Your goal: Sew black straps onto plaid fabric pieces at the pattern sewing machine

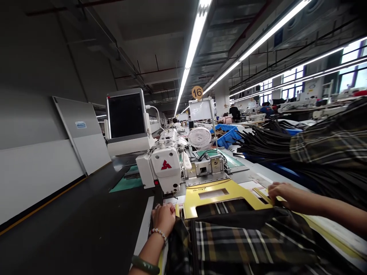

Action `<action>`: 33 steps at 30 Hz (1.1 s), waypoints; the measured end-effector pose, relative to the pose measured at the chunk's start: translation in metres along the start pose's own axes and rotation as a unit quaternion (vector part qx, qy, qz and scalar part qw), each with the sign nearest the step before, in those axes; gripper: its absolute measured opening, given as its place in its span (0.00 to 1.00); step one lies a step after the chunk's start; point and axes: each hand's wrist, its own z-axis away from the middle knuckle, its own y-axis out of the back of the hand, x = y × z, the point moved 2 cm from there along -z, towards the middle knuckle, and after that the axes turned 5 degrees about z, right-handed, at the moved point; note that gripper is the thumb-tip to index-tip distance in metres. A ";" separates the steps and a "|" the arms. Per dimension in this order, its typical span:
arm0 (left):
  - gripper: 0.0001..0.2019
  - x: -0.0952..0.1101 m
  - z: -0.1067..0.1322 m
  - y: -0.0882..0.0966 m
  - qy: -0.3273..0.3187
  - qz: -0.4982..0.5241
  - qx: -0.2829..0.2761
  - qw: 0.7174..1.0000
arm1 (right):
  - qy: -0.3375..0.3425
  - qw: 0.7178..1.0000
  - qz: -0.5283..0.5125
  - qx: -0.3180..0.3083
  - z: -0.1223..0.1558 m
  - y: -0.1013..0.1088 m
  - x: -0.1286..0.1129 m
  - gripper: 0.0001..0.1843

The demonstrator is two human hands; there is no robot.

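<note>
A yellow sewing template (pixel 239 189) with cut-out windows extends out from the sewing machine head (pixel 166 166). Dark plaid fabric (pixel 235 240) in black, olive and white lies over its near part and shows through one window. My left hand (pixel 164 218), with a beaded bracelet and a green bangle at the wrist, has its fingers curled over the template's left edge, beside the fabric. On the other side my right hand (pixel 282 194) is closed on the template's right edge strip. The fingertips of both hands are partly hidden.
A monitor (pixel 126 114) stands on the machine at left. Behind the head are a round white fan (pixel 200 137) and a blue crate (pixel 226 134). Dark strips (pixel 263 141) and plaid fabric (pixel 329 133) are heaped at right. People (pixel 234 112) are farther back.
</note>
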 end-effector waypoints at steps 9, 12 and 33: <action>0.13 -0.007 -0.007 -0.010 -0.009 0.013 0.020 1.000 | -0.015 0.999 -0.008 0.048 -0.011 -0.016 0.024 0.11; 0.12 -0.008 -0.006 -0.010 -0.005 0.014 0.029 0.999 | 0.000 0.995 -0.091 0.049 -0.023 -0.034 0.034 0.11; 0.11 0.000 -0.013 0.000 0.077 0.009 -0.018 0.997 | -0.079 0.980 -0.122 0.134 -0.041 -0.055 0.045 0.16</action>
